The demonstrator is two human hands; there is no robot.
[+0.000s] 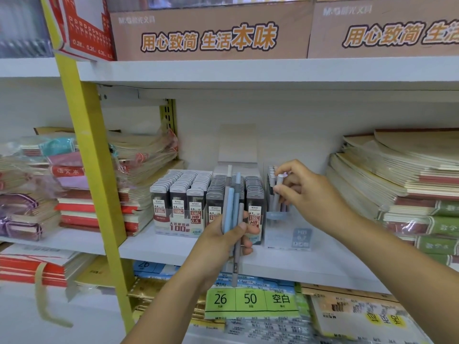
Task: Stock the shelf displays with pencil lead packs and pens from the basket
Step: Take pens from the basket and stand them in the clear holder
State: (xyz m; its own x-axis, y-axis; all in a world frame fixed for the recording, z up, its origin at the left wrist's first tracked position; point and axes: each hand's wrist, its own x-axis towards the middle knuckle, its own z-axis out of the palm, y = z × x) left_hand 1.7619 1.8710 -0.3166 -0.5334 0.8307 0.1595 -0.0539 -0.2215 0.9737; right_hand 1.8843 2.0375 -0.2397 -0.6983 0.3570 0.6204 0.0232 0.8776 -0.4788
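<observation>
Midway along the white metal shelf (pixel 323 259), near its front edge, stand rows of dark pencil lead packs (pixel 191 194), with a clear plastic pen holder (pixel 285 237) just right of them. The left hand (pixel 221 242) grips a bundle of blue and grey pens (pixel 233 209) upright before the packs. The right hand (pixel 308 192) pinches one grey pen (pixel 277 192) at the holder.

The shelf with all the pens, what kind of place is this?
Probably a stationery shop: rows of pencil lead packs, stacks of notebooks beside them, and a left hand holding a bunch of pens.
</observation>
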